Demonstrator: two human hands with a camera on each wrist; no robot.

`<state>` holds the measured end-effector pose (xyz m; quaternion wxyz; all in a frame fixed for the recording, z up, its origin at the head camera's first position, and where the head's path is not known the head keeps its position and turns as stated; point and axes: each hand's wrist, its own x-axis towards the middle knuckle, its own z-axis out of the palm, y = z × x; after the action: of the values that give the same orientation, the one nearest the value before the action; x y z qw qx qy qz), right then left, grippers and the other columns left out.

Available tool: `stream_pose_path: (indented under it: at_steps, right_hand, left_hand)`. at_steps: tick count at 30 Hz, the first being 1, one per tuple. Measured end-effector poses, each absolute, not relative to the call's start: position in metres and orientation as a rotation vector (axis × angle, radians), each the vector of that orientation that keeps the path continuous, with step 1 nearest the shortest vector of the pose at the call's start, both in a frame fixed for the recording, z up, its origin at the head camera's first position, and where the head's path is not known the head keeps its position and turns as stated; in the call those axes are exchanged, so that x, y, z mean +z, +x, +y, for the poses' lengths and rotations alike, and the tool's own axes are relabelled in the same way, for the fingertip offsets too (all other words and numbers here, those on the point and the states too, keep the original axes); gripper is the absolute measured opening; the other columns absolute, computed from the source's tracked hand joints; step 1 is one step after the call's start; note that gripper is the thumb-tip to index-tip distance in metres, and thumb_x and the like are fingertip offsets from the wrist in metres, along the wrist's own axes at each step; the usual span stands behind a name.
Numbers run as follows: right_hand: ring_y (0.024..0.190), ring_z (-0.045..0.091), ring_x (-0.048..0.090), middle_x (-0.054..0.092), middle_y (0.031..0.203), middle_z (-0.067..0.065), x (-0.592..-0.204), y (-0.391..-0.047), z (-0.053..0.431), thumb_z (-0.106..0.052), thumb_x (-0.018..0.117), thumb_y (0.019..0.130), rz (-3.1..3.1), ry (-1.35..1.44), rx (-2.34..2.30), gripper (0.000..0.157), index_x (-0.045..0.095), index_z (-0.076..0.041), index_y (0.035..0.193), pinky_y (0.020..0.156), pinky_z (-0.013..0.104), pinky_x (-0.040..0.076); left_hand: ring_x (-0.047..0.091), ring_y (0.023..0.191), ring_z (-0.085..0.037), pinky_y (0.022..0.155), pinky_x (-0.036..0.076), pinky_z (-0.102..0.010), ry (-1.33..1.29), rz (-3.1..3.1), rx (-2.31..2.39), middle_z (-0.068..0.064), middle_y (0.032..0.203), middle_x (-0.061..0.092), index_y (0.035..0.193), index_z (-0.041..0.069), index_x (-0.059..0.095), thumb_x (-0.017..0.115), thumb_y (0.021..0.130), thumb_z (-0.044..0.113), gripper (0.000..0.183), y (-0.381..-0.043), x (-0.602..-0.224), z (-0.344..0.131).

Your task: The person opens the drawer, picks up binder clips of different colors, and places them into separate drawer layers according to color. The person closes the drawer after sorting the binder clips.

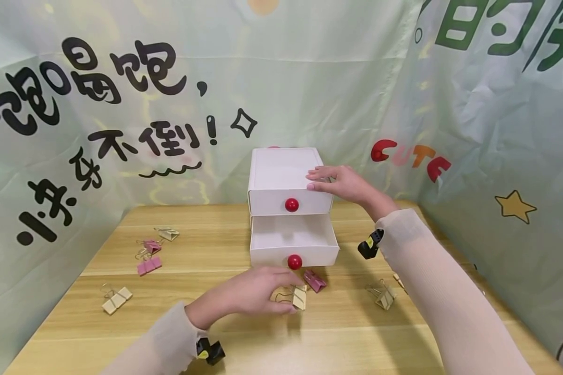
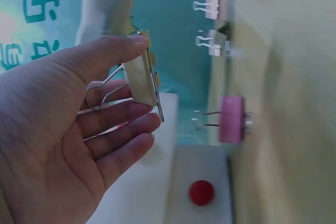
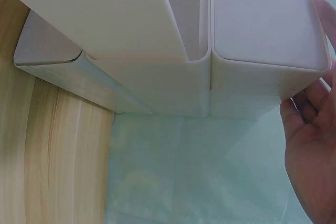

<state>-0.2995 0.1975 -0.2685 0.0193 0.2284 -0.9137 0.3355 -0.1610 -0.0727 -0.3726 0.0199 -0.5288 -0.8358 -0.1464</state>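
Observation:
My left hand point(image 1: 248, 292) pinches a cream binder clip point(image 2: 140, 80) between thumb and fingers, above the table before the drawer box. Its wire handles stick out towards the palm. Just beyond lies a pink binder clip point(image 1: 315, 281), near the box's front. The white two-drawer box point(image 1: 281, 169) has its lower drawer point(image 1: 268, 256) pulled out; the bare inside shows. A red knob point(image 1: 292, 204) marks the upper drawer, which is closed. My right hand point(image 1: 342, 183) touches the box's top right edge, fingers extended over the top. In the right wrist view the right hand point(image 3: 315, 145) is partly cut off.
On the left of the table point(image 1: 197, 250) lie pink clips point(image 1: 149, 265), a cream clip point(image 1: 168, 233) behind them and another cream clip point(image 1: 117, 300) nearer. A further cream clip point(image 1: 383, 297) lies under my right arm. A printed cloth point(image 1: 309, 94) hangs behind.

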Motion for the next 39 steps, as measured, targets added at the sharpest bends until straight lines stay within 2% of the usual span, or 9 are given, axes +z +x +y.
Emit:
stream_pose_path:
  at_steps: [10,21,30,39]
  right_hand:
    - [0.138,0.023,0.038,0.053,0.143,0.002,-0.270,-0.301,0.199,-0.056,0.071,0.083,-2.825,0.722,1.027,0.060,0.065,-0.019,0.131,0.109,0.054,0.034]
    - [0.138,0.022,0.038,0.053,0.142,0.001,-0.270,-0.303,0.200,-0.057,0.070,0.083,-2.817,0.730,1.024,0.060,0.066,-0.020,0.130,0.109,0.054,0.034]
    - [0.137,0.021,0.040,0.054,0.141,0.001,-0.272,-0.303,0.200,-0.054,0.071,0.084,-2.805,0.731,1.022,0.057,0.067,-0.019,0.129,0.109,0.052,0.034]
    - [0.138,0.021,0.039,0.054,0.141,0.000,-0.272,-0.303,0.199,-0.055,0.070,0.084,-2.801,0.747,1.026,0.058,0.066,-0.019,0.130,0.109,0.053,0.034]
  left_hand:
    - [0.058,0.113,-0.007,0.098,0.046,-0.027,-1.546,-2.485,-0.591,0.006,0.125,0.062,0.126,0.017,0.063,0.069,0.091,0.042,0.044,-0.164,-0.340,-0.077]
    - [0.064,0.101,-0.013,0.088,0.053,-0.032,-1.345,-2.461,-0.694,0.000,0.115,0.068,0.125,0.014,0.064,0.073,0.088,0.035,0.043,-0.180,-0.323,-0.071]
    - [0.066,0.103,-0.017,0.090,0.053,-0.036,-1.120,-2.597,-0.788,-0.001,0.115,0.069,0.123,0.013,0.066,0.072,0.090,0.036,0.040,-0.197,-0.320,-0.068]
    - [0.066,0.095,-0.014,0.085,0.054,-0.032,-0.982,-2.677,-0.786,0.001,0.107,0.069,0.117,0.013,0.069,0.073,0.089,0.036,0.037,-0.217,-0.327,-0.065]
